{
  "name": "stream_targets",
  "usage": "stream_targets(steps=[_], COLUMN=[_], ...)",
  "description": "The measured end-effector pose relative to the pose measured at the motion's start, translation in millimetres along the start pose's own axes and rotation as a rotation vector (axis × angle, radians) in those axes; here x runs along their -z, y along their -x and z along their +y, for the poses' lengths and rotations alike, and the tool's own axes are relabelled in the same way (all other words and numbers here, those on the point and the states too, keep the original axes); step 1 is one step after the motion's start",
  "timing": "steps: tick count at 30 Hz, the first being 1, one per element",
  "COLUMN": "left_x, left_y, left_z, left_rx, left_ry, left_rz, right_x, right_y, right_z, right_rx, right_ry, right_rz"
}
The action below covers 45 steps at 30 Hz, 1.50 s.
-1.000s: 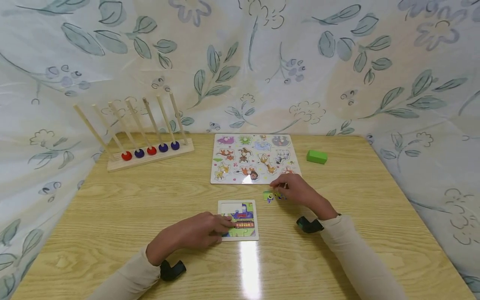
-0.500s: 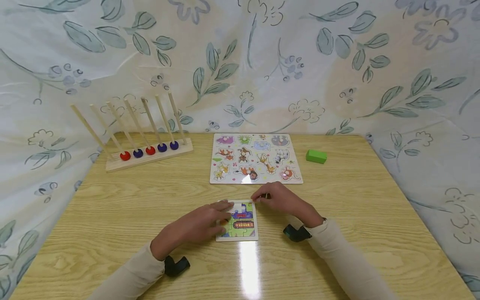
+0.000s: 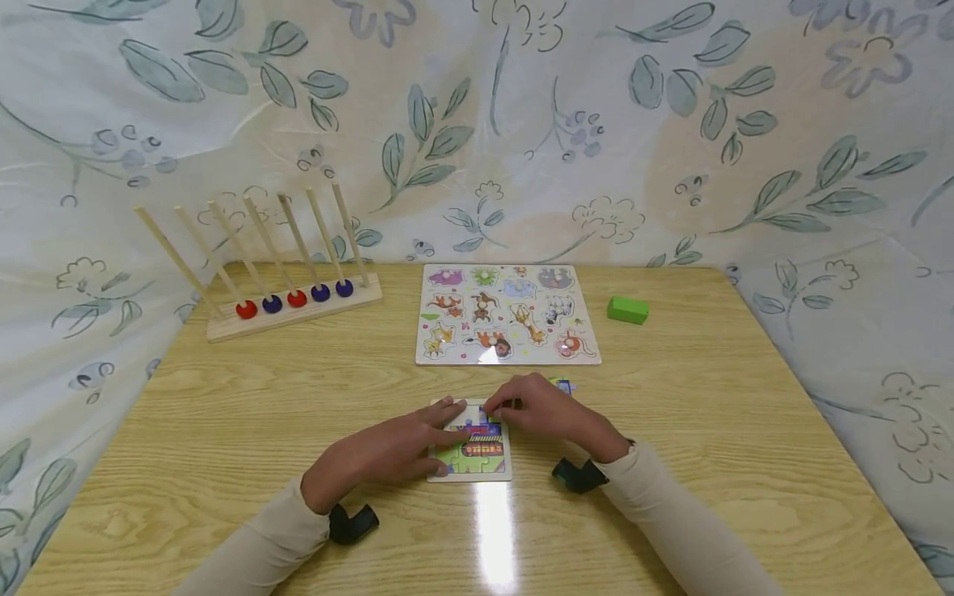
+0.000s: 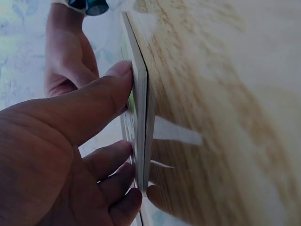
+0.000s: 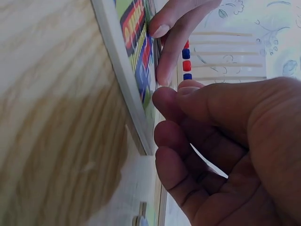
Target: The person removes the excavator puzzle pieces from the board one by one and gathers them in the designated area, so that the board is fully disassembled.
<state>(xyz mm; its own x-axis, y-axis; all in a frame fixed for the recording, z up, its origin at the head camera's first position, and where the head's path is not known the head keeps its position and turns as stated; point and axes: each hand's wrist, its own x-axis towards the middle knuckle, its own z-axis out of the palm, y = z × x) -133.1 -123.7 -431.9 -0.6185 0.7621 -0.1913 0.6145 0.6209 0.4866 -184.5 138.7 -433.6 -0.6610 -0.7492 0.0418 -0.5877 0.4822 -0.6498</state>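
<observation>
A small square jigsaw puzzle [image 3: 484,465] in a pale frame lies on the table, showing a blue, red and yellow train-like picture with a pale gap at its upper left. My left hand [image 3: 395,447] rests over its left side with fingers spread; the left wrist view shows the thumb [image 4: 120,77] on the frame's edge. At the upper right corner my right hand [image 3: 540,407] pinches a puzzle piece between thumb and index finger; the fingertips mostly hide it. Behind the right hand lies a loose puzzle piece [image 3: 562,386], partly covered.
An animal peg puzzle board [image 3: 507,314] lies behind the small puzzle. A green block [image 3: 628,310] sits to its right. At the back left stands a wooden rack [image 3: 294,308] with upright rods and red and blue beads. A patterned cloth [image 3: 477,124] rises behind the table.
My right hand has moved left from the loose pieces to the puzzle's upper right corner, taking one piece. My left hand has shifted slightly up with its fingers spread wider.
</observation>
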Motion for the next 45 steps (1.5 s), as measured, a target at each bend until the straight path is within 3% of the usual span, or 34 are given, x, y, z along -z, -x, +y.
stream_targets(steps=[8, 15, 22, 29, 38, 45], left_x=[-4.1, -7.5, -6.3, -4.3, -1.5, -1.6], left_y=[1.0, 1.8, 2.0, 1.1, 0.8, 0.7], left_z=[-0.1, -1.0, -1.7, -1.4, -1.4, -3.2], left_rx=[-0.008, 0.002, -0.009, 0.0, -0.003, -0.015], left_ry=[0.016, 0.033, 0.015, 0.005, -0.015, -0.027], left_rz=[0.002, -0.008, -0.013, -0.011, -0.017, -0.015], right_x=[-6.6, -10.4, -11.0, -9.8, -7.5, -7.6], right_y=[-2.8, -2.3, -4.6, -8.3, -8.4, -8.1], right_z=[-2.9, -2.9, -3.2, -3.2, -8.2, -8.4], right_rx=[-0.045, -0.007, -0.023, -0.017, -0.073, -0.047], right_ry=[0.023, 0.005, 0.024, -0.033, -0.042, -0.046], right_rz=[-0.02, -0.017, -0.017, 0.026, 0.035, 0.058])
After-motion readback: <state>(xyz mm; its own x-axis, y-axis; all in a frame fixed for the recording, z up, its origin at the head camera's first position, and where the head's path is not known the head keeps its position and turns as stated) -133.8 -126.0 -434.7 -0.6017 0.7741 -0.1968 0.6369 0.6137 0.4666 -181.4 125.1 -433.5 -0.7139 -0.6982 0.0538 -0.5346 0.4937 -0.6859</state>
